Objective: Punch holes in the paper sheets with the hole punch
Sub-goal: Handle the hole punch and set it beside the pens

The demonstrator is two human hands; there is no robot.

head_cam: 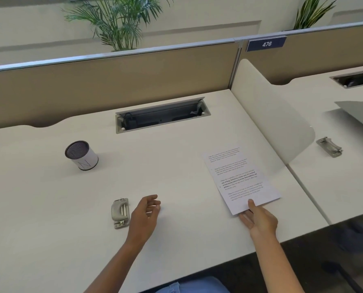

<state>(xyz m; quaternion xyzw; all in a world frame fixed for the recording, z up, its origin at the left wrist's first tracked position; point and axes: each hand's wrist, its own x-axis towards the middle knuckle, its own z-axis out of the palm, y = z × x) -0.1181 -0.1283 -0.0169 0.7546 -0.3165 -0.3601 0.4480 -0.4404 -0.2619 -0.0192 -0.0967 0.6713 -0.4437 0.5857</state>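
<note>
Pinching the near edge of the sheets [241, 178], the right hand [258, 220] has its thumb on top of the paper and its fingers underneath, at the right side of the tabletop [49, 208]. The sheets lie flat and slightly askew, just beside the white divider [269, 115]; they carry several blocks of small print, one in bold, too small to read.

The left hand [145, 214] hangs over the tabletop just right of the punch [120, 212], fingers loosely curled, holding nothing and not touching the punch. The punch, grey metal, sits near the front middle, well apart from the sheets.

Farther back on the left stands a white cylinder [81, 155] with a dark mesh top and a thin "N" on its side. A cable tray [162, 116] is let into the tabletop behind, its lid raised and a black plug inside.

On the tan partition [91, 85] hangs a blue sign [266, 43] reading "476". Two plants show above it, a palm [117, 20] and a spikier plant [312, 13]. Beyond the divider, the next desk [345, 187] holds a second punch [329, 146] and a grey laptop lid [360, 113].
</note>
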